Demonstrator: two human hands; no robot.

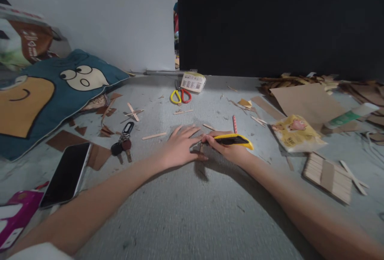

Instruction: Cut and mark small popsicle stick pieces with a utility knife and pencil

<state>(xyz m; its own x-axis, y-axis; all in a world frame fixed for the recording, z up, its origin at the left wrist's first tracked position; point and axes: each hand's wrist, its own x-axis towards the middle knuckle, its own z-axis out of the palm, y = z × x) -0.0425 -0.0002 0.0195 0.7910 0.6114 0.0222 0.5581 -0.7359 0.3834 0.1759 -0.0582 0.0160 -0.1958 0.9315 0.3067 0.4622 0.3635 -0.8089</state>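
Observation:
In the head view, my right hand (229,149) is wrapped around a yellow and black utility knife (238,139), with its tip end pointing left toward my other hand. My left hand (181,147) lies on the table just to the left, fingers spread and thumb reaching toward the knife tip. Something small and thin shows between the two hands, too small to make out. A wooden craft stick (154,136) lies left of my left hand. Beyond the hands are another short stick piece (208,127) and a red patterned strip (235,124).
Scissors (180,97) and a small packet (193,82) lie at the back. Keys (122,147), a phone (66,174) and a blue cushion (64,100) are left. On the right are a yellow bag (297,134), a craft stick bundle (327,178), a glue stick (351,116) and cardboard (312,100).

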